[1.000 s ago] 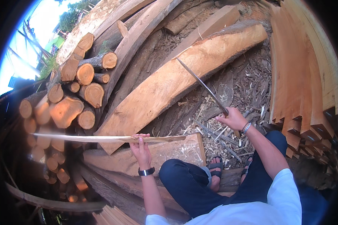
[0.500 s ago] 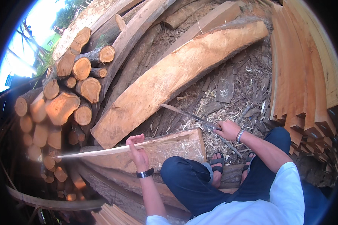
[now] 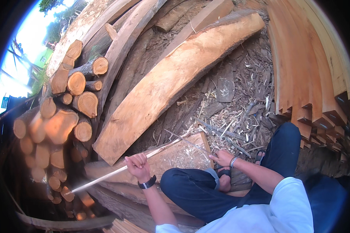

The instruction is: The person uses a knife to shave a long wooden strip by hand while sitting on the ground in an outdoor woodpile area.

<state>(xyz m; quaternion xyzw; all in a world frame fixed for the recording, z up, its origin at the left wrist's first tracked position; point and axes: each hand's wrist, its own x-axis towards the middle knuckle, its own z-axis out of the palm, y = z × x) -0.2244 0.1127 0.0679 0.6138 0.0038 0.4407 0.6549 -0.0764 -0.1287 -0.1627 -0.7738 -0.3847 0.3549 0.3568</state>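
Observation:
My left hand is closed around a long, thin, pale wooden stick. The stick slants across a thick wooden slab in front of my knees, its far end up to the right and its near end down to the left. In my right hand is the handle of a machete. Its long narrow blade points up and left, its tip close to the upper part of the stick; whether they touch I cannot tell. Pale chips lie on the slab's right end.
Stacked cut logs stand at the left. A long, bark-edged slab lies beyond my hands. Wood shavings and bark litter the ground. Long sawn boards are piled at the right. My sandalled feet rest beside the work slab.
The stick has swung to a steeper slant, its near end lower. My left fingers, partly extended before, are now wrapped round it. The machete has come lower and closer to the stick.

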